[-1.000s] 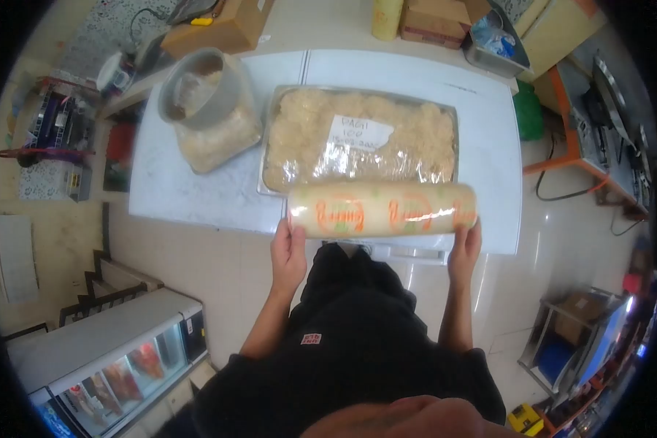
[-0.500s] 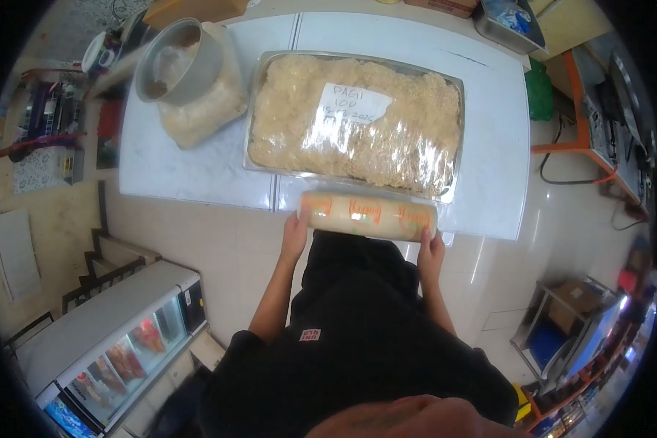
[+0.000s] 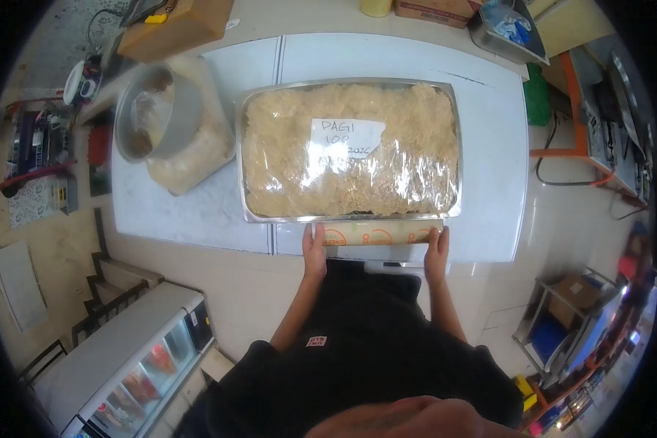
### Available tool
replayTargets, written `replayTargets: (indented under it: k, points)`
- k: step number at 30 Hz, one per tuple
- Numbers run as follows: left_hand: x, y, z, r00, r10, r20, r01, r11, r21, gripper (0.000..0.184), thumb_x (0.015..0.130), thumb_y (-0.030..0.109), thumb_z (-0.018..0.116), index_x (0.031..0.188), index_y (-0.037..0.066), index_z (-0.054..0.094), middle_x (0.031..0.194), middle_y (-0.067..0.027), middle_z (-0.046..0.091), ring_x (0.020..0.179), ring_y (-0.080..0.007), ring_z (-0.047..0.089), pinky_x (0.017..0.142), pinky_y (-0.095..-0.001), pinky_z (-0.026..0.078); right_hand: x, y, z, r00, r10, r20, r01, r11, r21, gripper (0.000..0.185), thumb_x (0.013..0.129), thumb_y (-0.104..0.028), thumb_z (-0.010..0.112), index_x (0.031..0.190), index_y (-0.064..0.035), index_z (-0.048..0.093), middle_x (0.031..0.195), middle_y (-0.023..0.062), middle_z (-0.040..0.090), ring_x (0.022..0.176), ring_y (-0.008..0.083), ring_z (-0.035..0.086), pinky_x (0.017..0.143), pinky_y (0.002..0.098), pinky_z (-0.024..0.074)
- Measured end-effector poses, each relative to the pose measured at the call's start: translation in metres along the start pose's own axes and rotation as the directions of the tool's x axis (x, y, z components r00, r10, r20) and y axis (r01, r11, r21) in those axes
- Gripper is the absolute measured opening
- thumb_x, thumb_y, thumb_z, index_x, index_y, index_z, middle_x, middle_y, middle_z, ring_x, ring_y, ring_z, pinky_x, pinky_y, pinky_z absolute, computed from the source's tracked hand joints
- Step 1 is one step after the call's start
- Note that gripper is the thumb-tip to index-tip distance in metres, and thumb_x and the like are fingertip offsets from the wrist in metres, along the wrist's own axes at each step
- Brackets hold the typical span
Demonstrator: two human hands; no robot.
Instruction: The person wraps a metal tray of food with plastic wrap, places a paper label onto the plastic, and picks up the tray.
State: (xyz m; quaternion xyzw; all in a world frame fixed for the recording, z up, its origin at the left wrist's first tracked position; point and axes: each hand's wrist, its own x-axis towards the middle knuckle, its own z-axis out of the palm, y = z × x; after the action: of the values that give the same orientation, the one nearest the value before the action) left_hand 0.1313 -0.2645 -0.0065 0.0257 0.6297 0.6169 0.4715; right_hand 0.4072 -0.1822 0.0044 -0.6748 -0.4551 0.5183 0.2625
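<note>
A roll of plastic wrap (image 3: 377,234) with orange print lies crosswise at the near side of the metal tray (image 3: 241,175), partly hidden by the tray's edge. My left hand (image 3: 314,252) grips its left end and my right hand (image 3: 436,252) its right end. The tray holds a light brown crumbly food (image 3: 285,153) under shiny clear film. A white handwritten label (image 3: 347,138) lies on top, reading "PAGI" with smaller figures below.
On the white tabletop (image 3: 489,146), a metal pot (image 3: 181,117) rests on a bag of pale food (image 3: 201,157) at left. Behind are a cardboard box (image 3: 179,31) and a metal bin (image 3: 482,33). A display fridge (image 3: 124,343) stands at lower left.
The roll has gone from above the tray's near part and the floor gap to low against the tray's near edge, with both hands still on its ends. The view has shifted.
</note>
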Motion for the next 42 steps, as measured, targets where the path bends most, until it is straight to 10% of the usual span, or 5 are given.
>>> replayTargets:
  k: [11, 16, 30, 38, 42]
  points:
    - [0.035, 0.088, -0.079, 0.953, 0.205, -0.225, -0.014, 0.769, 0.64, 0.036, 0.099, 0.032, 0.057, 0.093, -0.003, 0.063, 0.093, -0.0093, 0.062, 0.09, -0.0162, 0.06, 0.077, -0.0303, 0.049, 0.092, -0.065, -0.061, 0.931, -0.198, -0.308, 0.158, 0.976, -0.152, 0.029, 0.099, -0.015, 0.053, 0.126, -0.0046, 0.055, 0.119, 0.0096, 0.057, 0.105, 0.0176, 0.054, 0.091, 0.032, 0.0463]
    - [0.062, 0.144, -0.101, 0.95, 0.172, -0.26, 0.084, 0.661, 0.745, 0.034, 0.099, 0.031, 0.056, 0.101, -0.002, 0.066, 0.086, -0.0086, 0.064, 0.079, -0.0177, 0.06, 0.072, -0.0308, 0.05, 0.169, -0.164, -0.03, 0.999, 0.01, -0.038, -0.011, 1.0, -0.025, 0.028, 0.101, -0.026, 0.053, 0.11, -0.0015, 0.062, 0.088, 0.004, 0.062, 0.08, 0.0136, 0.054, 0.074, 0.0294, 0.0459]
    - [0.193, 0.179, -0.022, 0.96, 0.224, -0.167, -0.153, 0.921, 0.359, 0.039, 0.102, 0.029, 0.051, 0.094, -0.006, 0.066, 0.08, -0.003, 0.064, 0.075, -0.0094, 0.053, 0.07, -0.027, 0.045, 0.261, -0.162, -0.004, 0.973, -0.212, -0.092, 0.206, 0.976, -0.063, 0.033, 0.101, -0.026, 0.052, 0.103, 0.0048, 0.063, 0.089, 0.0044, 0.064, 0.082, 0.0117, 0.057, 0.074, 0.0258, 0.047]
    - [0.181, 0.285, 0.034, 0.813, 0.567, -0.132, -0.544, 0.821, 0.174, 0.039, 0.103, 0.033, 0.05, 0.1, -0.003, 0.066, 0.093, -0.0063, 0.065, 0.088, -0.0122, 0.057, 0.078, -0.0277, 0.047, 0.292, -0.381, -0.024, 0.765, -0.622, -0.168, 0.577, 0.777, -0.252, 0.034, 0.099, -0.029, 0.054, 0.104, 0.002, 0.067, 0.092, 0.0028, 0.066, 0.084, 0.0114, 0.057, 0.078, 0.0279, 0.0463]
    - [0.153, 0.398, 0.054, 0.709, 0.679, -0.192, -0.69, 0.724, 0.014, 0.043, 0.103, 0.036, 0.05, 0.111, -0.004, 0.062, 0.105, -0.01, 0.066, 0.092, -0.0162, 0.061, 0.079, -0.0293, 0.049, 0.267, -0.501, -0.035, 0.73, -0.653, -0.203, 0.677, 0.649, 0.346, 0.037, 0.098, -0.032, 0.06, 0.117, 0.0002, 0.063, 0.103, 0.0038, 0.067, 0.09, 0.0105, 0.061, 0.08, 0.0261, 0.0496]
